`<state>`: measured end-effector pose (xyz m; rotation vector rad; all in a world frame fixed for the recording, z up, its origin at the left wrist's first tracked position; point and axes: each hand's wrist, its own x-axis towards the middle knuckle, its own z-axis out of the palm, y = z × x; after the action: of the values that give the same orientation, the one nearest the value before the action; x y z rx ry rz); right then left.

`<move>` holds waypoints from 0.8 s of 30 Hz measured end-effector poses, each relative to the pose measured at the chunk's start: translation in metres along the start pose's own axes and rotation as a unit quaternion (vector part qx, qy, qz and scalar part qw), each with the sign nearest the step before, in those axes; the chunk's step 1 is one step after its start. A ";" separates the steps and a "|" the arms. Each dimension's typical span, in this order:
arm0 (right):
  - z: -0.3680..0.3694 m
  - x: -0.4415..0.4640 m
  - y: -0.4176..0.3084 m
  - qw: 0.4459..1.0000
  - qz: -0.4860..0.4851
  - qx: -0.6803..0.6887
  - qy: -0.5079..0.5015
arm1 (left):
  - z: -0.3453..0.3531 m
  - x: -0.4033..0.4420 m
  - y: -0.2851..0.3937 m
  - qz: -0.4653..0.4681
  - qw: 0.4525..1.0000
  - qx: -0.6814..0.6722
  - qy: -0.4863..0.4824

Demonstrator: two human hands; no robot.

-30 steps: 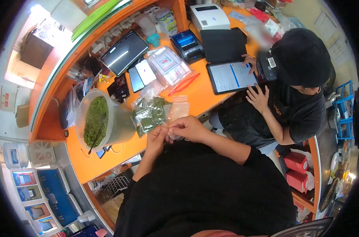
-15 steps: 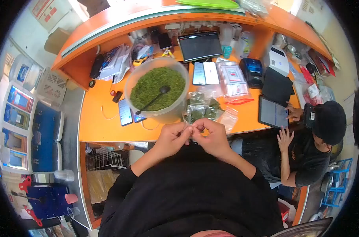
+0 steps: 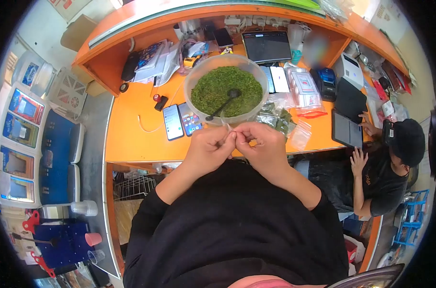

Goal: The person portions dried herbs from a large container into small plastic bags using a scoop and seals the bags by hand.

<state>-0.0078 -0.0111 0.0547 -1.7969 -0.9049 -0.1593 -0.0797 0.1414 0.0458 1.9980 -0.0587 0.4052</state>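
My left hand [image 3: 212,145] and my right hand [image 3: 262,144] meet at the near table edge, in front of the tub. Both are closed in a pinch on a small clear plastic bag [image 3: 226,123], mostly hidden by my fingers. Just beyond stands a translucent tub [image 3: 189,77] of chopped green leaves [image 3: 213,86]. A black spoon [image 3: 223,104] lies on the leaves, its handle toward me. Right of the tub are several clear bags with green leaves inside [image 3: 275,117]. An unfilled-looking clear bag [image 3: 301,135] lies near my right hand.
Two phones [image 3: 174,122] lie left of the tub. Behind it stands a dark tablet [image 3: 267,46]. A packet of clear bags [image 3: 303,89] and a blue-black printer [image 3: 325,84] are to the right. A co-worker [image 3: 378,173] sits at right, hands at another tablet [image 3: 346,128].
My view has shifted, so the table items appear farther right and the phones show more fully. My hands stay pinched together on the bag, now closer in front of the tub.
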 end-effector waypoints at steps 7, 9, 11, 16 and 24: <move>0.024 -0.004 -0.005 1.000 0.009 -0.019 -0.017 | -0.021 -0.010 -0.010 -0.057 0.998 -0.033 -0.026; 0.022 -0.002 -0.007 0.999 0.022 0.024 -0.033 | -0.025 -0.013 -0.016 -0.062 0.991 -0.104 -0.054; 0.016 -0.003 -0.016 0.996 0.041 0.064 -0.037 | -0.030 -0.012 -0.022 -0.055 0.985 -0.139 -0.089; 0.010 -0.019 -0.019 0.986 0.120 0.077 -0.093 | -0.028 -0.010 -0.026 -0.035 0.973 -0.143 -0.178; 0.017 -0.032 -0.017 0.982 0.175 0.056 -0.039 | -0.026 -0.002 -0.028 -0.016 0.962 -0.126 -0.241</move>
<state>-0.0468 -0.0107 0.0442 -1.8350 -0.6245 0.1857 -0.0816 0.1764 0.0312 1.7993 -0.3638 -0.1148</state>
